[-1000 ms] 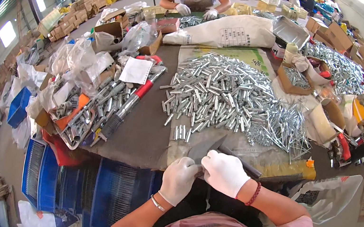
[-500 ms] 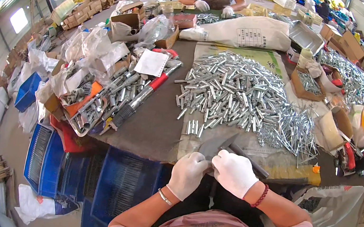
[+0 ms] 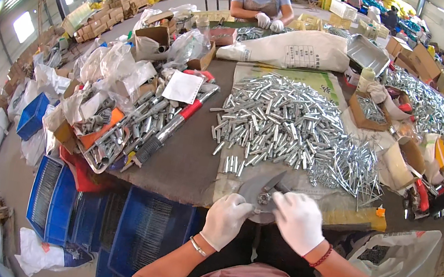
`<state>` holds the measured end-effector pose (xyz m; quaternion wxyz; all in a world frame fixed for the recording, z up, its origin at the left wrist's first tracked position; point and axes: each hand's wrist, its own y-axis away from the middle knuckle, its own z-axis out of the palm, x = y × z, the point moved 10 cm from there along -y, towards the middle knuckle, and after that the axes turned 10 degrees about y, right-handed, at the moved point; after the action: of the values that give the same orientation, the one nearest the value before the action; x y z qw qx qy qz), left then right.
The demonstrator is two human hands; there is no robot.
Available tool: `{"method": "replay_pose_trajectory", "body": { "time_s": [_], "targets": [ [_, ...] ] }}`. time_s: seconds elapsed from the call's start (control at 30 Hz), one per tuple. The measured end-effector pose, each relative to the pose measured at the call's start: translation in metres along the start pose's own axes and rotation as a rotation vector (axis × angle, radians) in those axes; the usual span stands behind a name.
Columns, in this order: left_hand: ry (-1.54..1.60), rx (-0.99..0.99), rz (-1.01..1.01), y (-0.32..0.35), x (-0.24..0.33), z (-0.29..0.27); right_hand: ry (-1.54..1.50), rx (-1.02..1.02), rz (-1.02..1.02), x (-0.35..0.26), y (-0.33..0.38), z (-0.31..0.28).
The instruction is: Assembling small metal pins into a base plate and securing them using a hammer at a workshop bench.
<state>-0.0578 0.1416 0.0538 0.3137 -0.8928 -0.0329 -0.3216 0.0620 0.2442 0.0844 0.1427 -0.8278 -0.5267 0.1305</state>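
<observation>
- A big heap of silvery metal tubes (image 3: 289, 123) covers a spread sack in the middle of the desk (image 3: 183, 161), just beyond my hands.
- Toward the desk's left edge, a tray of long metal parts (image 3: 129, 129) and crumpled clear plastic bags (image 3: 110, 70) crowd the top.
- A full white sack (image 3: 290, 47) lies across the far side; behind it another person's gloved hands (image 3: 269, 23) work.
- Cardboard boxes (image 3: 370, 110) and more metal pieces sit toward the right edge.
- At the near edge, my left hand (image 3: 226, 218) and right hand (image 3: 297, 221), both in white gloves, are closed on grey metal shears (image 3: 261, 192).
- The shears' blades are dull grey, pointing away from me toward the tubes.
</observation>
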Motion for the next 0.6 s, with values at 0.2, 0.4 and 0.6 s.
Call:
{"method": "replay_pose_trajectory", "body": {
  "time_s": [0.2, 0.4, 0.6],
  "targets": [
    [0.035, 0.007, 0.006, 0.006, 0.007, -0.001, 0.05, -0.105, 0.151, 0.054, 0.015, 0.016],
    [0.028, -0.026, -0.012, 0.014, 0.009, 0.004, -0.187, -0.039, 0.229, 0.062, 0.027, 0.016],
    [0.074, 0.102, 0.106, 0.009, 0.001, -0.004, -0.453, 0.091, 0.079, 0.04, 0.036, -0.028]
  ]
}}
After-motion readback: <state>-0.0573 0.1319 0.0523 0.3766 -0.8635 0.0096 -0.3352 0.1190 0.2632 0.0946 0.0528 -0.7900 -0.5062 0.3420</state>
